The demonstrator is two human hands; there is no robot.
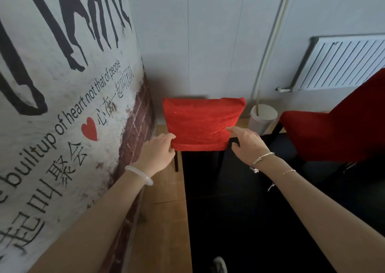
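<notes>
A red fabric cover [201, 123] sits over the back of a black chair [220, 160] that faces away from the wall ahead. My left hand [159, 148] pinches the cover's lower left corner between thumb and fingers. My right hand [245, 141] is at the cover's lower right edge, its index finger touching the fabric and the other fingers loosely spread; whether it grips the hem is not visible.
A printed wall mural [62, 106] runs close along the left. A second red-covered chair [325, 133] stands at the right, with a white bin [263, 117] and a radiator [343, 62] behind it. Wooden floor [164, 210] lies between the wall and the black surface [250, 220].
</notes>
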